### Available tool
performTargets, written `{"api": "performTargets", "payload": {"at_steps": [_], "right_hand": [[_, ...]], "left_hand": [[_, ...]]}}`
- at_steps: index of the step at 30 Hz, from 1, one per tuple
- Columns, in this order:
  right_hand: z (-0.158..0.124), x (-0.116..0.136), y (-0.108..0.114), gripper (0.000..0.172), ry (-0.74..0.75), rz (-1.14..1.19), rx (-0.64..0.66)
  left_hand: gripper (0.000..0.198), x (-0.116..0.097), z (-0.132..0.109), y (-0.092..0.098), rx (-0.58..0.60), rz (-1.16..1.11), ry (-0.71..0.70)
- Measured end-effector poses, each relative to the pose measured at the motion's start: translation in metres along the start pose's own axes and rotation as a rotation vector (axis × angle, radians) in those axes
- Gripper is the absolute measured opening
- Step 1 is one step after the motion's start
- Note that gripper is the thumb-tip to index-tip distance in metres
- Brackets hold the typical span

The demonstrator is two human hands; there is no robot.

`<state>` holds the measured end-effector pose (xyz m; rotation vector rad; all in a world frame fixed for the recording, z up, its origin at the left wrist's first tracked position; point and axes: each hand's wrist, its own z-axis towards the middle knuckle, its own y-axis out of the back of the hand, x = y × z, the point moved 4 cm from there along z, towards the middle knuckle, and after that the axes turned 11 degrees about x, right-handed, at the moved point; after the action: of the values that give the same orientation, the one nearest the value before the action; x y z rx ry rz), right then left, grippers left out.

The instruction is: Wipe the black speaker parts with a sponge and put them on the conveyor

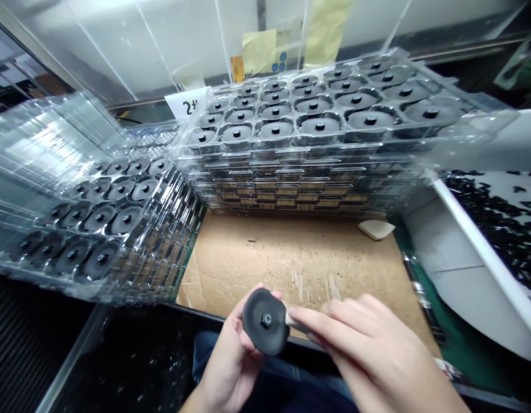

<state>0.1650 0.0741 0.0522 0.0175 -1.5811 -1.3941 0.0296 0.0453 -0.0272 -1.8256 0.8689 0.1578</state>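
Note:
Over the near edge of the cardboard, my left hand [235, 355] grips a round black disc [255, 327] with a short post at its centre. The disc's face is turned up towards me. My right hand [372, 344] is closed, its index finger stretched along a small, thin grey piece [297, 326] whose pale end touches the disc's right rim. Most of that piece is covered by the fingers, so its kind is unclear. A folded off-white scrap [376, 229] lies at the cardboard's far right.
Stacked clear plastic trays [286, 158] with black discs in their pockets stand behind the cardboard sheet [265, 252]. Another tray stack [148, 252] is at the left. To the right, a white bin [476, 246] holds many small black parts [497, 223]. A dark pen-like rod [422, 295] lies beside the cardboard.

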Motion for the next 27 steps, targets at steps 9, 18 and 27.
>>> {"api": "performTargets", "payload": {"at_steps": [9, 18, 27], "right_hand": [[-0.004, -0.004, 0.002, 0.030, -0.049, 0.077, -0.104], [-0.031, -0.075, -0.046, 0.026, -0.495, 0.515, -0.101], [-0.040, -0.072, -0.043, 0.023, -0.532, 0.400, -0.293]], "left_hand": [[0.062, 0.005, 0.004, -0.002, -0.024, -0.053, 0.022], [0.058, -0.010, 0.003, -0.012, -0.047, -0.001, -0.037], [0.057, -0.001, 0.009, -0.011, -0.017, -0.005, -0.047]]}}
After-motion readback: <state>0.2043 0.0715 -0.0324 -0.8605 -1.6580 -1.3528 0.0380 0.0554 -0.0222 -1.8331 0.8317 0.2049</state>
